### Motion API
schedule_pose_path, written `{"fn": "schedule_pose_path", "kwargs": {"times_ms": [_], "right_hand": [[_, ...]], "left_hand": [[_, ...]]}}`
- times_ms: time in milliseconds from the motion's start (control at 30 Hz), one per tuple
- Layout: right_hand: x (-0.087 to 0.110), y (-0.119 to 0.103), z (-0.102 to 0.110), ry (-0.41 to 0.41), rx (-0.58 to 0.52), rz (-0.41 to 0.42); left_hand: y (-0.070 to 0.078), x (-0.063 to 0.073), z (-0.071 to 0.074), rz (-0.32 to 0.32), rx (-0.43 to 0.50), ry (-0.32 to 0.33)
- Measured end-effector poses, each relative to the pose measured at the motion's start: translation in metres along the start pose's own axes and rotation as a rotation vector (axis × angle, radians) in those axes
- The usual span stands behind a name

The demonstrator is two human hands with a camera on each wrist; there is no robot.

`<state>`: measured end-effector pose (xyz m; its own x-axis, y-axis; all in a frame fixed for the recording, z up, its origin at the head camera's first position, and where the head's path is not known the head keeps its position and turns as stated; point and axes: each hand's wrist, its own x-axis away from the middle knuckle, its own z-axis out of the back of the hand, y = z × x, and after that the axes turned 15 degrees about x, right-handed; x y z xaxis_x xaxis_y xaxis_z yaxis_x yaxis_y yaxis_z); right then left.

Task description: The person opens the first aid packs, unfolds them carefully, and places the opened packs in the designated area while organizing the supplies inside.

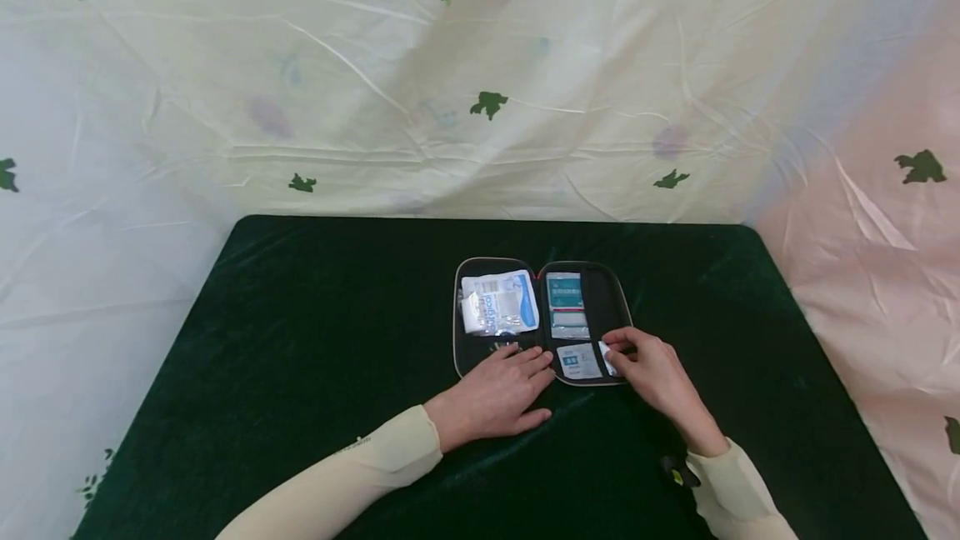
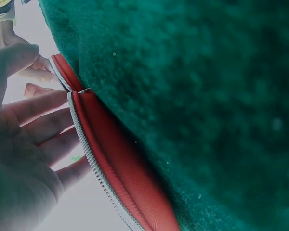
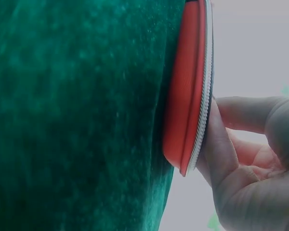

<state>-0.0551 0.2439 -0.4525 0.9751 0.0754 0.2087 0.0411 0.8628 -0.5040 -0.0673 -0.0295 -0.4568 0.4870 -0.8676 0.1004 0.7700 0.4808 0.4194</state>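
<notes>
A zippered case lies unfolded on the table; its outer shell (image 2: pixel 120 154) is red, its inside (image 1: pixel 605 298) black. My left hand (image 1: pixel 498 394) rests with straight fingers across the case's near edge, by the hinge. In the left wrist view those fingers touch the zipper rim (image 2: pixel 89 147). At the case's near right corner my right hand (image 1: pixel 652 369) pinches a small white packet (image 1: pixel 606 354), partly covered by the fingers. Left of that packet sits a white-and-blue sachet (image 1: pixel 579 362). Behind it are teal-and-white packets (image 1: pixel 566 307). A white-and-blue plastic pouch (image 1: pixel 498 304) fills the left half.
The table (image 1: pixel 315 315) wears a dark green velvety cloth. Pale fabric sheets (image 1: pixel 487 48) with green leaf prints hang behind and at both sides. A small dark device (image 1: pixel 678 472) sits at the right wrist, beside the cream sleeve.
</notes>
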Motion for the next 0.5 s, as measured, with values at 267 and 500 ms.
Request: {"fn": "schedule_pose_path", "kwargs": {"times_ms": [267, 500], "right_hand": [[-0.0022, -0.0055, -0.0065, 0.096, 0.108, 0.031], [-0.0036, -0.0073, -0.0049, 0.059, 0.114, 0.045]], "left_hand": [[-0.0005, -0.0012, 0.0014, 0.013, 0.000, -0.009], [-0.0008, -0.0016, 0.0007, 0.010, -0.018, 0.000]]}}
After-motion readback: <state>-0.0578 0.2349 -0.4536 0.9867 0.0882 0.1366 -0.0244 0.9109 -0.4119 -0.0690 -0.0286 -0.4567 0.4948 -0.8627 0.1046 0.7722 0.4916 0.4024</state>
